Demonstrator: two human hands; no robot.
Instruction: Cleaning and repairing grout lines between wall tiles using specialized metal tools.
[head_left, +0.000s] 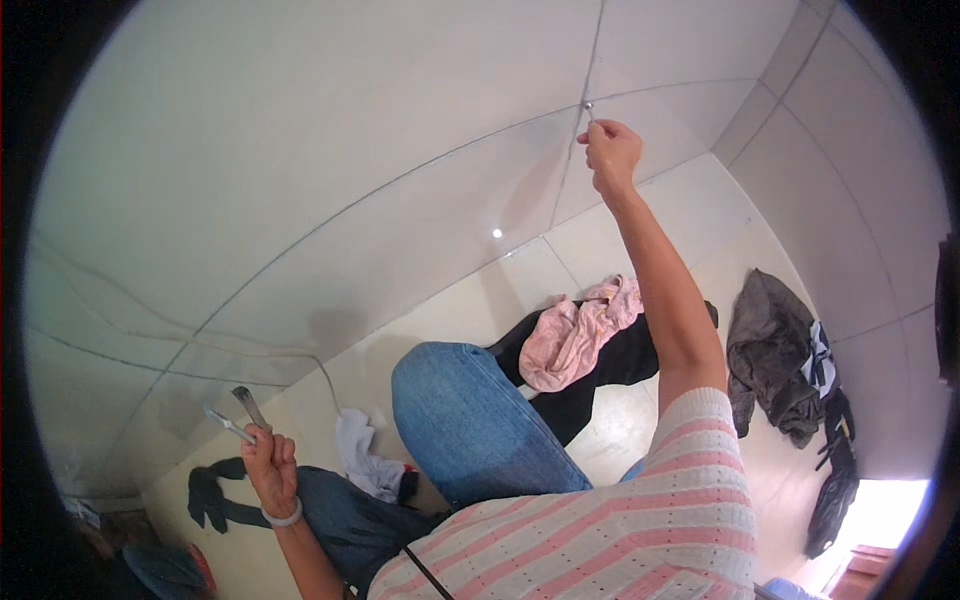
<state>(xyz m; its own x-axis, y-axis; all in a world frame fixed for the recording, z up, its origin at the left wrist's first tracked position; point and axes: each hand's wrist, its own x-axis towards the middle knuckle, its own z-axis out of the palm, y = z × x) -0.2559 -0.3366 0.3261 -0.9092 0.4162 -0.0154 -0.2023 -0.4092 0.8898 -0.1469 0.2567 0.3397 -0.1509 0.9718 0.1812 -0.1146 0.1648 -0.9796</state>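
Observation:
My right hand [613,152] is stretched out to the tiled wall, fingers pinched round a thin metal rod with a ball tip [588,106]. The tip is at the crossing of two dark joint lines [586,100]; whether it presses on the wall I cannot tell. Low on the left, my left hand [268,462] is closed round two slim tools. One is a dark tool with a flat, widening end [250,406]; the other is a pale rod-shaped tool [228,423]. Both stick up out of the fist, and their lower parts are hidden.
A pink cloth [575,345] lies over black fabric [620,370] beside my bent knee. Dark crumpled clothes [775,345] lie by the right wall. A white cloth [365,455], dark fabric [215,495] and a pale cable [250,350] are on the left. Another person's jeans [160,570] show low left.

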